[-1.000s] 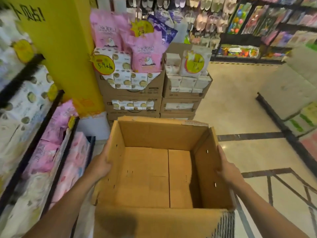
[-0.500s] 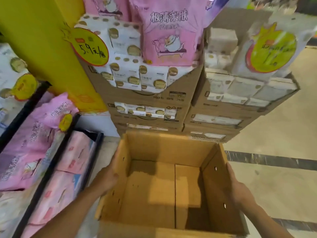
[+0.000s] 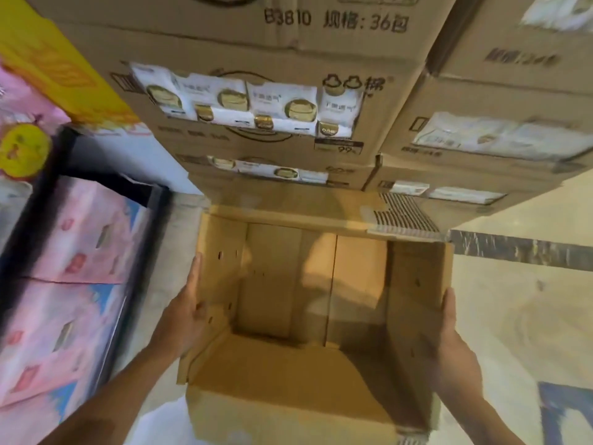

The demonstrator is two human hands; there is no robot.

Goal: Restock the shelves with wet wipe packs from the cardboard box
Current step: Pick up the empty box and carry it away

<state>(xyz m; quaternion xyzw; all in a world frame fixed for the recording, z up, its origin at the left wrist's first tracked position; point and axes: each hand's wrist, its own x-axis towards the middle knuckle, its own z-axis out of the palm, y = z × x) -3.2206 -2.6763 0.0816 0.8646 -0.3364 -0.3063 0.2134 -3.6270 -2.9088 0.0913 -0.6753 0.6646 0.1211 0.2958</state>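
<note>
An open brown cardboard box [image 3: 321, 374] fills the lower middle of the head view, and its inside holds nothing. My left hand [image 3: 184, 316] presses flat on the box's left outer wall. My right hand [image 3: 455, 351] presses on its right outer wall, so the box is held between both palms. White wet wipe packs with gold ovals [image 3: 247, 101] show through cut-out windows in the stacked cartons right behind the box.
Stacked display cartons [image 3: 369, 72] rise directly beyond the box's far flap. Pink packs [image 3: 64, 284] lie on a black-edged low shelf [image 3: 141, 271] at the left. A yellow pillar [image 3: 54, 65] stands at the upper left. Beige tiled floor [image 3: 513, 316] spreads to the right.
The box and my hands have moved forward and down toward the stacked cartons, which now fill the top of the view. My grip on both walls is unchanged.
</note>
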